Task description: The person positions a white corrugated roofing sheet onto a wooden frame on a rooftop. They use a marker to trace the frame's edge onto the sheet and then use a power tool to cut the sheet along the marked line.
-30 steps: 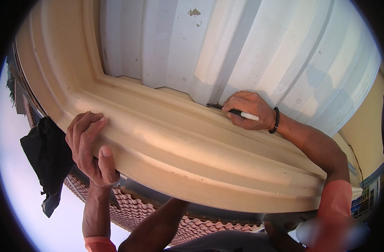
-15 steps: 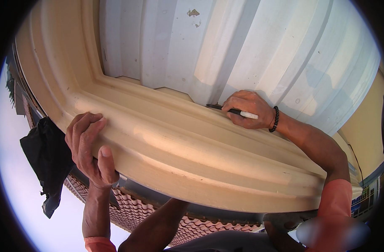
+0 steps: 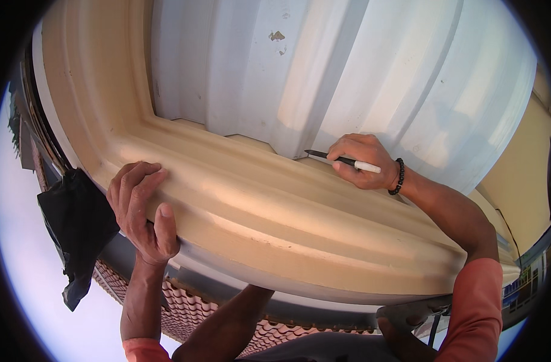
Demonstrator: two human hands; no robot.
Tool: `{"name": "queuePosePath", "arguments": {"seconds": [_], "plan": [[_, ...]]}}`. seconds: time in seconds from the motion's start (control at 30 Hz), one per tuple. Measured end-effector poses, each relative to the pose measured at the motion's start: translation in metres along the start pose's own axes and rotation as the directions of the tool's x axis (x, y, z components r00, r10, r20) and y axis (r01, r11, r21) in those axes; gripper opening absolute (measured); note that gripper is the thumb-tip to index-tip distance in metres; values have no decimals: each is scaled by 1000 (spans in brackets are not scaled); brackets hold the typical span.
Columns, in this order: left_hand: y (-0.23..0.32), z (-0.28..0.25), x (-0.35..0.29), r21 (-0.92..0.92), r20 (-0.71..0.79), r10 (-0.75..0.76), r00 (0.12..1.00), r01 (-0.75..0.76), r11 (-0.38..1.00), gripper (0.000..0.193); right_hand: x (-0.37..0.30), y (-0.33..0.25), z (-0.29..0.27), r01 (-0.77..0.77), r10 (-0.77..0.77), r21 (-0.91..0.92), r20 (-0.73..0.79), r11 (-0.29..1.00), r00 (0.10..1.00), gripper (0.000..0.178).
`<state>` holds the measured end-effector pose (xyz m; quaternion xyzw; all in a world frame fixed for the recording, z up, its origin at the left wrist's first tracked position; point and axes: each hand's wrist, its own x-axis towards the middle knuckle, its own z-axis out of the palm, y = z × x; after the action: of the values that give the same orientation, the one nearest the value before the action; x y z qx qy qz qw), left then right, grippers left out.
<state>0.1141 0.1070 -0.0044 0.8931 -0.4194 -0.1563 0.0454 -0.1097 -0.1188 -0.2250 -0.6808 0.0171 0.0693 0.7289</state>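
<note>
A marker pen (image 3: 343, 160), black with a white end, lies pinched between the fingers and thumb of my right hand (image 3: 363, 158). Its dark tip points left, close to the lower edge of the pale ribbed metal sheet (image 3: 251, 72). A dark bead bracelet (image 3: 398, 176) circles that wrist. My left hand (image 3: 141, 208) rests on the rounded beige moulding (image 3: 257, 199), fingers bent over its surface and thumb spread apart. Nothing shows in that hand.
The moulding turns a corner at the left and runs up beside the sheet. A black plastic piece (image 3: 76, 223) hangs outside the moulding on the left. Far below are red roof tiles (image 3: 188, 311). A beige wall (image 3: 519, 187) stands at the right.
My right hand and the marker have shifted slightly right, and the tip has come away from the moulding's edge. The whole view has shifted a little; my left hand stays on the moulding.
</note>
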Motion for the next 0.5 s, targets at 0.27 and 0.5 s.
{"name": "queuePosePath", "arguments": {"seconds": [0.27, 0.5], "plan": [[-3, -5, -5, -23, -107, 69, 992, -71, 997, 28, 5, -127, -101, -122, 179, -323, 154, 938, 972, 10], [4, -14, -13, -7, -146, 40, 988, -42, 999, 23, -48, -321, -224, -368, 598, -765, 29, 530, 801, 14]]}}
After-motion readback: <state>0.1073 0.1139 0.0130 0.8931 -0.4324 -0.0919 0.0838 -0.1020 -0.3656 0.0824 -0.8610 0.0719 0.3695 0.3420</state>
